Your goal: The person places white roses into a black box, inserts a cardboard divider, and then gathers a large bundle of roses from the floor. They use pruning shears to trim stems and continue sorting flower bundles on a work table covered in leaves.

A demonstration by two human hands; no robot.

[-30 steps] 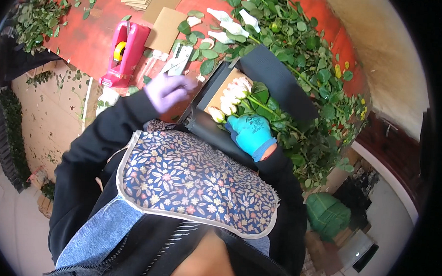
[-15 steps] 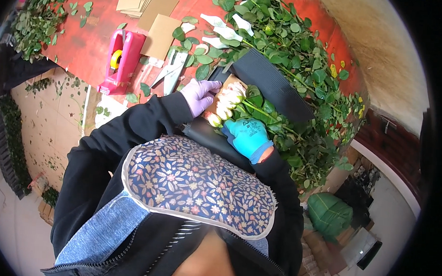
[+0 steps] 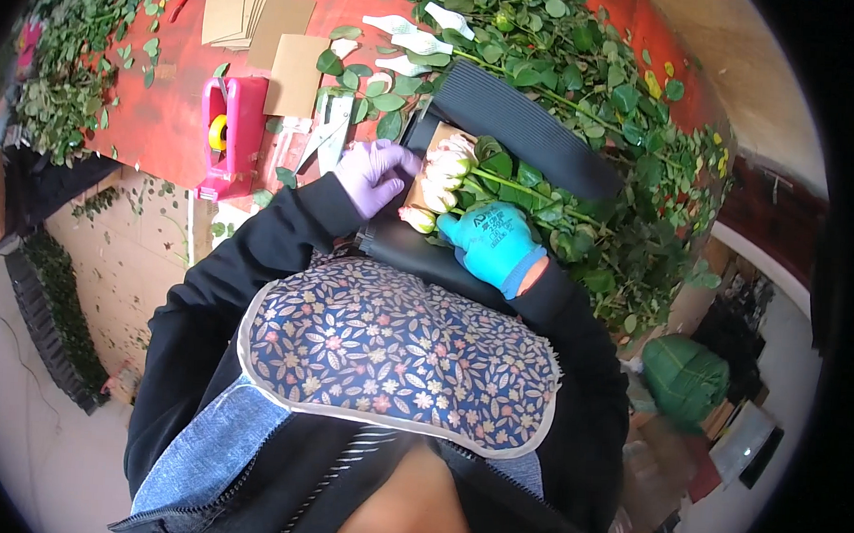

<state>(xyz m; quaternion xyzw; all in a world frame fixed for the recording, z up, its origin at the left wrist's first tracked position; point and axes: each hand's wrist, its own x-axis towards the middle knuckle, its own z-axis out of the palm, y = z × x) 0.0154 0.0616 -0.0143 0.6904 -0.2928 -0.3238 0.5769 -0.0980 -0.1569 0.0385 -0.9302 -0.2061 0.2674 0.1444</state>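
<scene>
Several pale pink roses (image 3: 440, 184) lie side by side on a piece of brown cardboard (image 3: 416, 192), their green stems running off to the right. The cardboard rests in a black trough with a ribbed side flap (image 3: 524, 128). My right hand (image 3: 495, 243), in a blue glove, is curled at the stems just below the lower blooms; its fingertips are partly hidden. At the cardboard's left edge is my left hand (image 3: 372, 175) in a purple glove, fingers bent, with a gap between thumb and forefinger and nothing seen in it.
Left of the hands stand a pink tape dispenser (image 3: 231, 139) with yellow tape and white-handled scissors (image 3: 330, 136). Cardboard sheets (image 3: 292, 75) lie behind. White net-sleeved flower heads (image 3: 422, 42) sit at the back, among leafy stems (image 3: 633, 133) spreading right across the red table (image 3: 169, 74).
My left hand has drawn back slightly left from the roses, its thumb and forefinger parting. The right hand stays at the stems. The whole view has shifted a little.
</scene>
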